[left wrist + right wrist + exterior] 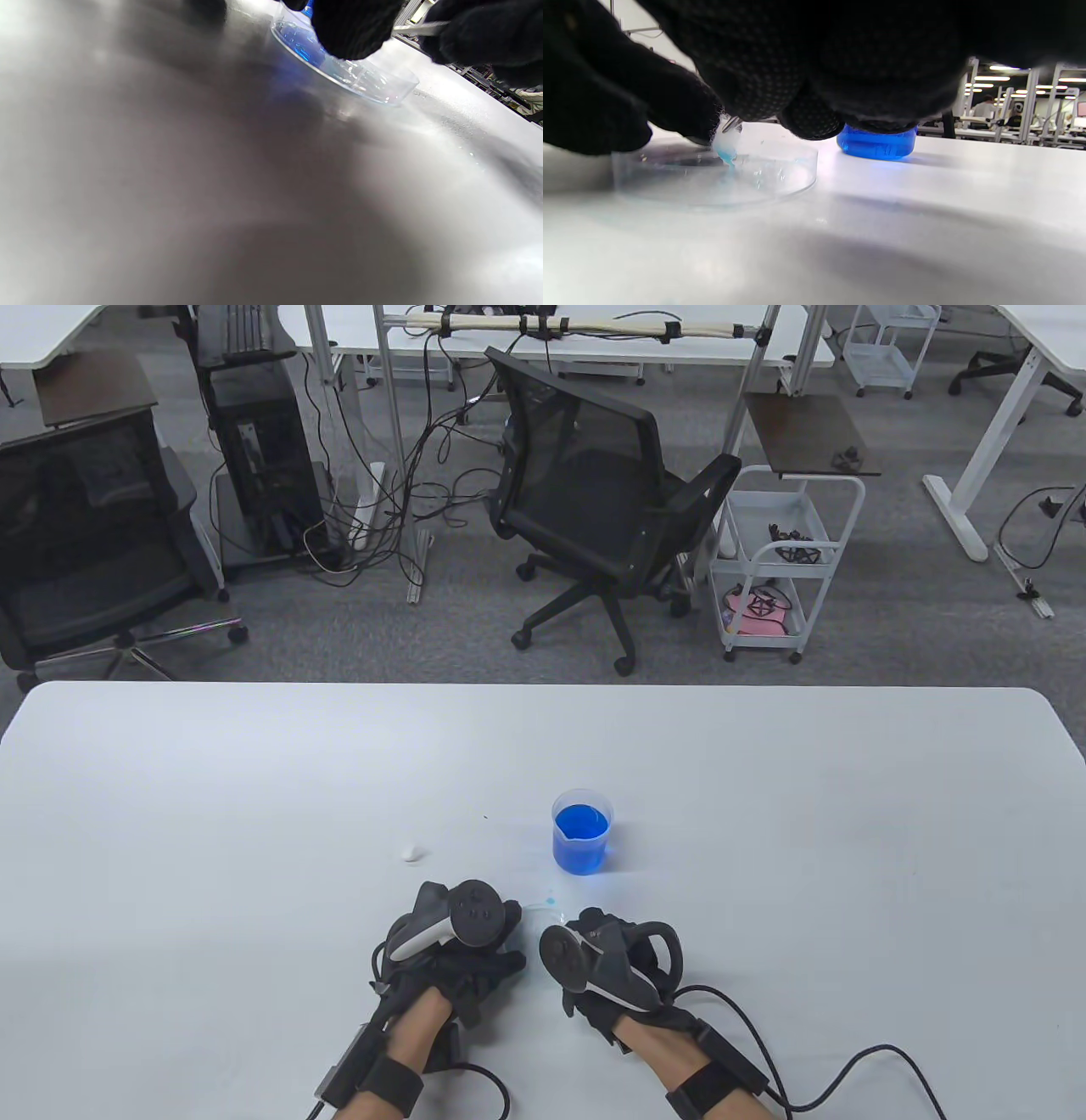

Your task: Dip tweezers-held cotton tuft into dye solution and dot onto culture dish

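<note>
Beneath the right hand [806, 63], tweezers [731, 124] are pinching a soft, dye-wet cotton tuft [727, 146] down into the fragile, clear culture dish [780, 186]; the left hand [462, 950] is steadying its rim, the beaker [582, 830] beyond.

The smooth white table [254, 814] carries vivid blue liquid in a clear plastic beaker [582, 831]; the clear round glass dish [712, 178] shows pale blue smears; the small cotton tuft [726, 146] is white, tipped turquoise; gloves black, finely dotted.
</note>
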The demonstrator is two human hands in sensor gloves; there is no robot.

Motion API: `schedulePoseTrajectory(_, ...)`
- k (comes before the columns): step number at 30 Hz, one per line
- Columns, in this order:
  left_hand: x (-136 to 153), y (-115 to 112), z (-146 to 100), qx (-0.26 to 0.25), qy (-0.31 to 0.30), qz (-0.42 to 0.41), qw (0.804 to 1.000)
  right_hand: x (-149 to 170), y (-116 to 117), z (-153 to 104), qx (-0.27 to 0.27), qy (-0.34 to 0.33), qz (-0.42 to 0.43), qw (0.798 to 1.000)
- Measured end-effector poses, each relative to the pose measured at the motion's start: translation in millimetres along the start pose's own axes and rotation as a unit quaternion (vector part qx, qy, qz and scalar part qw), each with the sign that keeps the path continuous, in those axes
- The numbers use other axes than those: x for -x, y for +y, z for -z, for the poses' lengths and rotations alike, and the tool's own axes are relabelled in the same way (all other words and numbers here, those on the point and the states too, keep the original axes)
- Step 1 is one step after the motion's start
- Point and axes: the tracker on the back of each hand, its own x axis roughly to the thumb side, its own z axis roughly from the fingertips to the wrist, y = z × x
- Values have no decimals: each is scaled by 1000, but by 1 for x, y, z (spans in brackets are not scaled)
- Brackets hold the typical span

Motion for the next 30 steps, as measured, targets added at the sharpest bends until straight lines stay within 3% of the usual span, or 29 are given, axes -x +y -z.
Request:
schedulePoseTrajectory(5,0,0,0,0,0,-2,1000,-3,6,1,-7,-5,-6,1000)
schedulePoseTrajectory(14,0,0,0,1,0,-2,1000,13,-23,5,53,27,26,998)
schedulePoseTrajectory(24,0,0,0,2,1,-1,1000,5,6,8,-6,13,-9,1000)
schedulePoseTrajectory(30,0,1,0,3,3,-1,1000,9,0,7,4,19,0,1000)
